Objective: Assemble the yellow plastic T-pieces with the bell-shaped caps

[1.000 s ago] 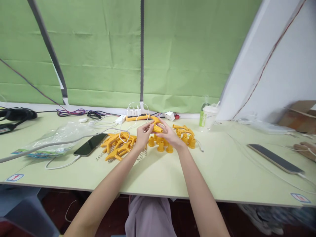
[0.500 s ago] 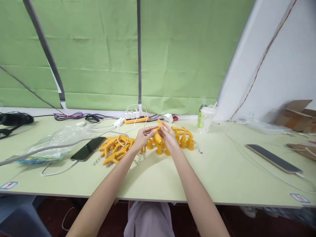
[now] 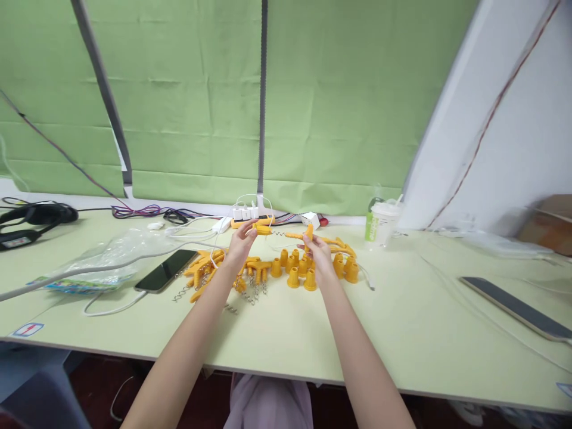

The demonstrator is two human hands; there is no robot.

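Note:
My left hand [image 3: 242,243] is closed round a yellow plastic sleeve [image 3: 263,230], held sideways above the table. In my right hand [image 3: 319,251] is a yellow corkscrew [image 3: 294,236], gripped by its crosswise handle. Its bare metal spiral points left and its tip is close to the sleeve; whether they touch I cannot tell. Beneath my hands stand several yellow bell-shaped cups [image 3: 293,277], upright. Left of them lies a pile of yellow corkscrews [image 3: 208,269] with metal spirals, partly hidden by my left forearm. More yellow handled pieces [image 3: 338,244] lie behind the right cups.
A black phone [image 3: 166,271] and a clear plastic bag [image 3: 120,256] lie at left, with a white cable across them. Behind is a power strip [image 3: 263,221] with chargers. A drink cup [image 3: 383,223] stands back right; another phone [image 3: 513,305] lies at far right.
My hands have moved apart sideways. The sleeve and corkscrew, close together between my hands before, are now drawn out in a line with the spiral showing. The view has shifted slightly.

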